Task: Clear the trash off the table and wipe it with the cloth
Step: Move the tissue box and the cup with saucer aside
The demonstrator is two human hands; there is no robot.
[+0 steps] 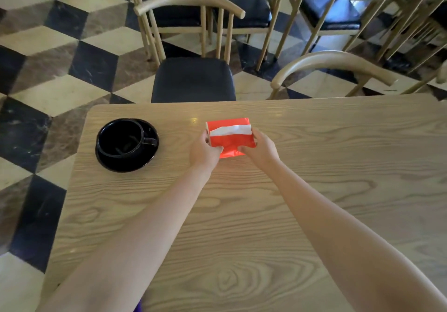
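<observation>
Desk (314, 190): light wood-grain top, fills most of the lower view, far edge runs along the chairs.

Red packet (229, 137): bright orange-red, shiny, with a white strip across its upper face. Looks like a tissue pack or a folded wrapper, honestly can't tell which. It sits around the middle of the desk's far half, and whether its bottom edge touches the wood or is lifted a bit I can't say.

Left hand (204, 149): on the packet's left end, thumb on the front face near the bottom corner, fingers wrapped round the side. Grip is closed on the packet.

Right hand (261, 148): same deal on the right end, thumb pressed on the lower right corner, fingers behind. Grip is holding the packet too.

Cup (121, 139): black, handle pointing right, standing upright on a black saucer (135, 164), well to the left of the packet near the desk's left edge. Something dark lies inside, too murky to make out.

Chair (193, 79): black cushioned seat with a pale wooden frame, tucked against the far side, more chairs behind it.

Floor (48, 57): cube-pattern tiles in black, cream and brown.
</observation>
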